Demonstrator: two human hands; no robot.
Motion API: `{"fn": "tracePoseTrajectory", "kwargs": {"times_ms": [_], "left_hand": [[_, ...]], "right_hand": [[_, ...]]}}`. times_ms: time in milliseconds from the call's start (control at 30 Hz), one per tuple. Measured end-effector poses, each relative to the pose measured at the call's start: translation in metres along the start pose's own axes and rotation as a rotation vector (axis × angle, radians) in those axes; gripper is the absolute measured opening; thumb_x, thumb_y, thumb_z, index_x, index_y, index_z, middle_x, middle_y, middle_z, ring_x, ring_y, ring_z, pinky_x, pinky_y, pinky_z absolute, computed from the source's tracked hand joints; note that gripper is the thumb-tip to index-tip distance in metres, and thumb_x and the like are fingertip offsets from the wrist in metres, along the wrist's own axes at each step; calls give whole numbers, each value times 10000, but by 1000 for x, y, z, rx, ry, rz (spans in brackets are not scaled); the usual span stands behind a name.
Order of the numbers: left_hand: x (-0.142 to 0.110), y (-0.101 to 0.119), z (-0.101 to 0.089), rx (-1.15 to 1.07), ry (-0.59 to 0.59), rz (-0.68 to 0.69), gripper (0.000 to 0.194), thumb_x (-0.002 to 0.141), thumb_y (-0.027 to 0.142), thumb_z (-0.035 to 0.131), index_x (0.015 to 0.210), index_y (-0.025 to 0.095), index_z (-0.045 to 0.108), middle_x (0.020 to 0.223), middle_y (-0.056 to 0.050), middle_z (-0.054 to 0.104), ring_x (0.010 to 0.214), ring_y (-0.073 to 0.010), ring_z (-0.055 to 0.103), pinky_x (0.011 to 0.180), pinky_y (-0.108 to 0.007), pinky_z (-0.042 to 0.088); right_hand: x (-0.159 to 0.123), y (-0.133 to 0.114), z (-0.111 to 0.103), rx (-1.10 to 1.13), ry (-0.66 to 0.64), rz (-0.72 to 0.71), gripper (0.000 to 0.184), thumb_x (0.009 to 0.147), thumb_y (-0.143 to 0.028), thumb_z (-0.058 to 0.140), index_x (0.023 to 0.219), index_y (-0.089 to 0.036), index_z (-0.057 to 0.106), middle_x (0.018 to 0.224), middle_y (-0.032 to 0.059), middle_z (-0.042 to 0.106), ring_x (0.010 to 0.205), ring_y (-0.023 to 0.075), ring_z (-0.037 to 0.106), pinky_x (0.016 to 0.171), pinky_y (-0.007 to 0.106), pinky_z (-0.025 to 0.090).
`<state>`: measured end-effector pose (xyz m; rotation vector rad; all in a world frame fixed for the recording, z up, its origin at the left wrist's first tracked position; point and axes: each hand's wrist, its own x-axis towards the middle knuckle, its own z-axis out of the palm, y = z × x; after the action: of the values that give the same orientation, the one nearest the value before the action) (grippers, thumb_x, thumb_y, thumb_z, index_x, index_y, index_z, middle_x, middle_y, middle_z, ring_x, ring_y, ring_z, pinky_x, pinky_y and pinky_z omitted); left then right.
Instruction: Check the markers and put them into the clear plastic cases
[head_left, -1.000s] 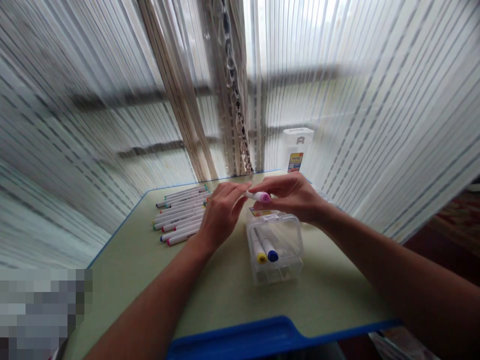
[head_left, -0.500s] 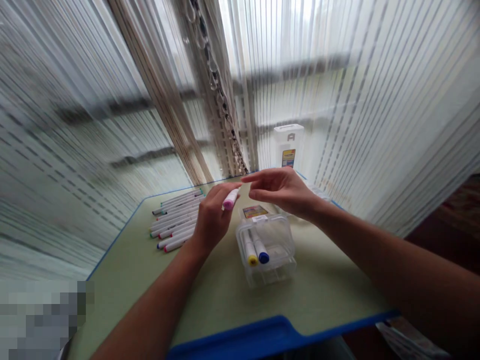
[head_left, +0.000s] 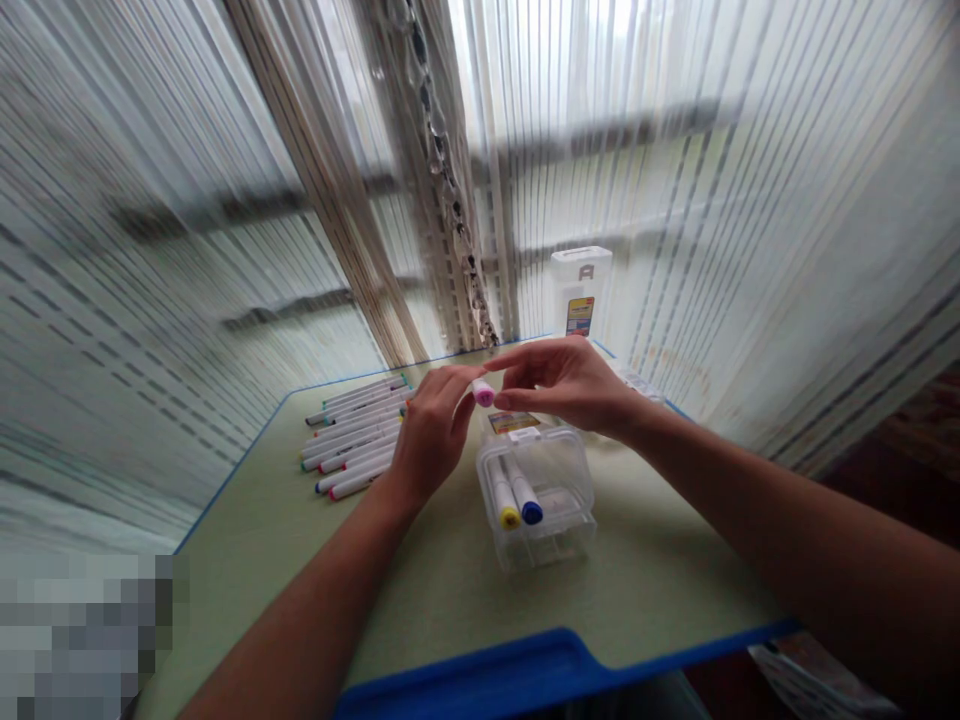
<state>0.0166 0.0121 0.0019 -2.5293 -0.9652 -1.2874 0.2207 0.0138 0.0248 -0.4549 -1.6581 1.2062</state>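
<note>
A white marker with a pink cap [head_left: 484,394] is held up over the table, its cap end facing me. My left hand [head_left: 435,415] grips it from the left with closed fingers. My right hand [head_left: 562,385] has its forefinger at the marker's top and its thumb against the cap, pinching it from the right. Just below stands a clear plastic case [head_left: 566,470] with its lid up. Two markers lie inside it, one with a yellow cap [head_left: 509,518] and one with a blue cap [head_left: 532,513].
A row of white markers [head_left: 360,440] with coloured ends lies at the left of the pale green table [head_left: 637,600]. A tall translucent container [head_left: 581,285] with a label stands behind my right hand. String curtains [head_left: 637,180] hang behind the blue-edged table.
The pink-capped marker has moved a little right and turned towards me. My right thumb and forefinger, apart from it before, have come onto it.
</note>
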Motion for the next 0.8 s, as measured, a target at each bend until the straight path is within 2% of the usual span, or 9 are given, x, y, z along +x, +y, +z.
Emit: {"fn": "tracePoseTrajectory", "kwargs": {"times_ms": [167,400,500,667,800], "left_hand": [[0,3,-2,19,-14,-30,215,1008,274,494,1119,184,654,1093,-100,688,1049,-240,615,913,-379,494],[1,3,-4,16,-51,-85,266,1007,256,495,1206,186,657,1047,-91,653,1003,-229,591,874,-359,480],[1,3,-5,8,-71,-94,321,1011,242,480,1288,180,630,1055,-93,641,1015,-226,581,891,-355,473],[1,1,-5,2,-96,-98,395,1034,243,414,1391,171,566,1051,-99,642,1009,-219,580,899,-356,475],[1,3,-7,-59,-86,-121,394,1049,251,373,1377,151,565,1044,-98,654,991,-202,609,914,-348,482]], "right_hand": [[0,0,0,1,6,12,355,716,-241,865,1048,-145,779,693,5,697,593,92,597,553,232,497],[1,-8,1,33,122,9,329,680,-232,886,984,-165,781,764,17,728,657,107,630,596,236,515],[2,-11,0,5,194,-6,318,694,-249,877,982,-157,778,744,11,716,609,93,594,546,221,480],[2,-15,-1,-40,228,-46,326,740,-305,854,1012,-144,775,695,-5,672,545,73,526,498,219,430],[5,-10,-4,-56,307,-52,271,776,-376,826,880,-133,763,628,-3,647,485,70,500,443,222,379]]}}
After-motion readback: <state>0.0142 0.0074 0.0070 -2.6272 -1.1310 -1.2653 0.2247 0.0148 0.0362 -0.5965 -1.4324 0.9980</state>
